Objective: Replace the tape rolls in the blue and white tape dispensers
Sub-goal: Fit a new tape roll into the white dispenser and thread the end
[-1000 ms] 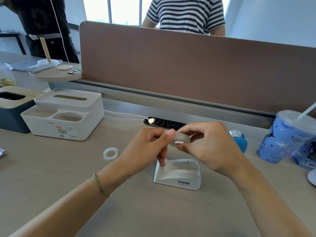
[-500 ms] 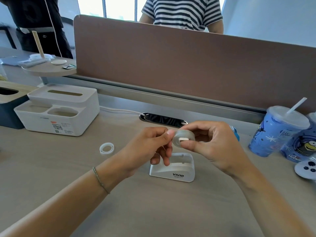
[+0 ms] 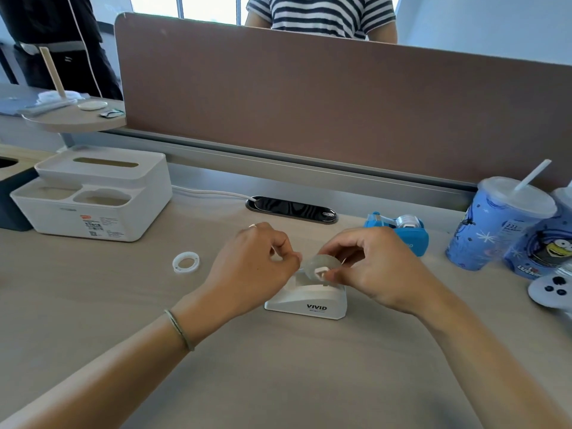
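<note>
A white tape dispenser (image 3: 309, 303) marked VIVID stands on the desk in the middle. Just above its open cradle my right hand (image 3: 376, 267) pinches a clear tape roll (image 3: 320, 263) with a white core. My left hand (image 3: 252, 267) is closed at the roll's left side, fingertips touching it or its tape end; I cannot tell which. The blue tape dispenser (image 3: 402, 232) sits behind my right hand, partly hidden, with a roll in it. An empty white tape core ring (image 3: 185, 262) lies flat on the desk to the left.
A white tissue box organiser (image 3: 93, 193) stands at the left. Two blue cups (image 3: 495, 224) with straws and a white controller (image 3: 551, 289) sit at the right. A brown desk divider (image 3: 340, 103) runs across the back, with a cable port (image 3: 291, 209) below and two people behind.
Both hands have lowered the tape roll closer to the white dispenser's cradle. The view shifted, so the blue dispenser now shows more behind my right hand.
</note>
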Demonstrator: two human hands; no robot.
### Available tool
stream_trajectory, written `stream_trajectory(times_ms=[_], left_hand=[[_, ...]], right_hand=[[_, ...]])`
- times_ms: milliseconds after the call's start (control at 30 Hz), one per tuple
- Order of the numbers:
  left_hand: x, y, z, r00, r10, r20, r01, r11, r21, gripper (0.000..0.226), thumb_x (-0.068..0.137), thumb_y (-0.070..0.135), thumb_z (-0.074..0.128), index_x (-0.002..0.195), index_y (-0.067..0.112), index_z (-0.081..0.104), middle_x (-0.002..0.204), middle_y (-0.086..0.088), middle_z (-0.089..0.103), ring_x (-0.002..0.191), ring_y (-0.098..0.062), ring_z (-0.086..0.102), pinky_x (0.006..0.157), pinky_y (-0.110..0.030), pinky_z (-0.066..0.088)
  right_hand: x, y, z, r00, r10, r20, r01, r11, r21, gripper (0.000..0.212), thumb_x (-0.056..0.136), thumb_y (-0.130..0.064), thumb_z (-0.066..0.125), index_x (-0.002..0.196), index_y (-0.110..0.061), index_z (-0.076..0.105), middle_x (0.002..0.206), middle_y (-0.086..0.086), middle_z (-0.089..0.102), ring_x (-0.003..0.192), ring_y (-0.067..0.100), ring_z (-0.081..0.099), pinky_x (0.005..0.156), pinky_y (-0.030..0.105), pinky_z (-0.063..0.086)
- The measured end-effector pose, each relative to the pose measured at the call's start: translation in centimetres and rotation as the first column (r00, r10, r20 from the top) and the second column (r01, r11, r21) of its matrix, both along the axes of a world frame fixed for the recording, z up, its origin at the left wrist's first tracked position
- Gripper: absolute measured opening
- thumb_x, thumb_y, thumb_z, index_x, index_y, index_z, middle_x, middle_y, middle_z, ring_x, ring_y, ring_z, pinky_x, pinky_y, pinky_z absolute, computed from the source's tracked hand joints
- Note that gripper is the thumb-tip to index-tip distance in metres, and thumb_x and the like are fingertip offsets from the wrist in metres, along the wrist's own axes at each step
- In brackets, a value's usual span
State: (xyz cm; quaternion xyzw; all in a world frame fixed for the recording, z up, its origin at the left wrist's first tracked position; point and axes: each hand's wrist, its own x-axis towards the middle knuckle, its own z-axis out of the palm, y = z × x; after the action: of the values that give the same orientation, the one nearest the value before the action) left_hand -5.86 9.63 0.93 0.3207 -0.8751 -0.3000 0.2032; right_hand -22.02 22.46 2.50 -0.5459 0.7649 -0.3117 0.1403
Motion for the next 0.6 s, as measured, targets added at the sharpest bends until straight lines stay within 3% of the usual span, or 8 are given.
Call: stream_trajectory(times_ms=[167, 433, 500, 600], left_hand=[[-0.1, 0.5, -0.2, 0.999, -0.007, 0.047, 0.005, 0.999, 0.037, 0.017, 0.090, 0.039, 0.066, 0.082, 0.024, 0.072, 0.110, 0.009, 0.067, 0.101, -0.016, 0.059, 0.089, -0.036, 0.050], [-0.2, 0.6, -0.7, 0.995, 0.001, 0.097, -0.003, 1.000, 0.023, 0.019, 0.089, 0.041, 0.063, 0.078, 0.028, 0.071, 0.102, 0.011, 0.071, 0.098, -0.014, 0.064, 0.087, -0.039, 0.054], [-0.3, 0.6, -0.8, 0.995, 0.002, 0.097, -0.004, 1.000, 0.021, 0.019, 0.090, 0.041, 0.063, 0.077, 0.028, 0.070, 0.099, 0.011, 0.071, 0.096, -0.013, 0.064, 0.085, -0.038, 0.054], [-0.2, 0.5, -1.0, 0.996, -0.001, 0.091, -0.001, 1.000, 0.026, 0.019, 0.090, 0.041, 0.063, 0.078, 0.028, 0.071, 0.099, 0.012, 0.071, 0.095, -0.012, 0.063, 0.085, -0.037, 0.055]], right_hand=[[-0.2, 0.0, 0.0, 0.998, 0.032, -0.051, -0.031, 0.999, 0.024, 0.018, 0.078, -0.026, 0.085, 0.095, -0.028, 0.080, 0.087, -0.017, 0.073, 0.089, 0.003, 0.065, 0.078, 0.025, 0.057], [-0.3, -0.3, -0.6, 0.991, 0.055, -0.123, -0.046, 0.996, 0.079, 0.018, 0.078, -0.026, 0.085, 0.096, -0.026, 0.081, 0.091, -0.015, 0.070, 0.086, 0.007, 0.063, 0.078, 0.029, 0.058], [-0.8, -0.4, -0.7, 0.996, 0.056, -0.068, -0.051, 0.996, 0.068, 0.013, 0.081, -0.033, 0.082, 0.093, -0.027, 0.082, 0.095, -0.015, 0.069, 0.088, 0.007, 0.064, 0.079, 0.027, 0.056], [-1.9, -0.3, -1.4, 0.988, 0.030, 0.151, -0.036, 0.999, 0.040, 0.006, 0.086, -0.026, 0.078, 0.088, -0.028, 0.082, 0.097, -0.014, 0.073, 0.093, 0.006, 0.066, 0.083, 0.023, 0.054]])
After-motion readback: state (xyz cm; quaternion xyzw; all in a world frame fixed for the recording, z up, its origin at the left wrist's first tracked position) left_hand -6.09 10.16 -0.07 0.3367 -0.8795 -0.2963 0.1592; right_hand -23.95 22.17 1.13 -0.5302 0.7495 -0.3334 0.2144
